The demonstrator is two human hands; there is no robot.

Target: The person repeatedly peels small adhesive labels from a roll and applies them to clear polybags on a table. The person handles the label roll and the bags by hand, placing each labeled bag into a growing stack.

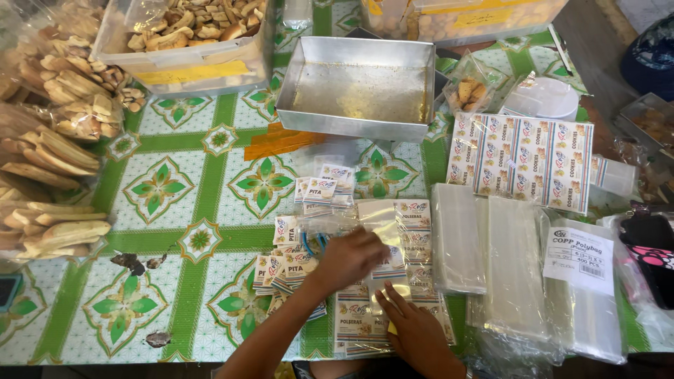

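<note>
My left hand [349, 258] reaches in from the lower left, its fingers closed on a clear plastic bag [379, 219] that lies over sheets of printed labels [415, 224]. My right hand [415, 331] rests flat just below it, fingers apart, its fingertips pressing on the label sheets [354, 319] near the table's front edge. Small stacks of cut labels [289, 270] lie just left of my left hand, with more stacks [323, 189] above it. Blue rubber bands [312, 242] sit by my left knuckles.
An empty metal tray [351, 121] stands at the back centre. Tubs of biscuits [184, 43] and bagged bread sticks [60, 147] fill the left. On the right lie a big label sheet [521, 163], clear bag stacks [458, 238] and a bag pack [584, 295].
</note>
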